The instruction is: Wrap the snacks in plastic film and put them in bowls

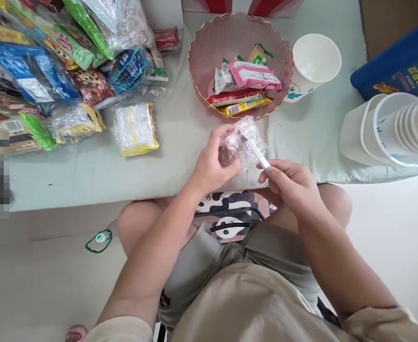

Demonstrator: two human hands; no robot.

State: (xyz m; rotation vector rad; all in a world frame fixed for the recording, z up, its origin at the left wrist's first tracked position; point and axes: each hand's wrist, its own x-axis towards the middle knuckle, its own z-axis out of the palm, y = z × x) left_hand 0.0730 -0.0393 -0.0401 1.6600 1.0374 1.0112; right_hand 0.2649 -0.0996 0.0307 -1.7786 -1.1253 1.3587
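Note:
My left hand (pixel 218 159) grips a crinkled clear plastic package (pixel 247 137) at its left side; something reddish shows through near the thumb, too covered to name. In my right hand (pixel 289 183) is a slim white utility knife (pixel 256 153), slanting up to the left. Its dark tip lies against the plastic, though I cannot tell whether it has gone through. Just beyond both hands stands a pink ribbed bowl (pixel 209 52) with a gold wavy rim, holding several wrapped snacks (pixel 255 75).
A pile of packaged snacks (pixel 34 71) covers the table's left side, with a yellow-edged packet (pixel 135 129) nearby. Right of the bowl is a white paper cup (pixel 315 61). Farther right are a white bin with stacked cups (pixel 358 128) and a blue package (pixel 401 66).

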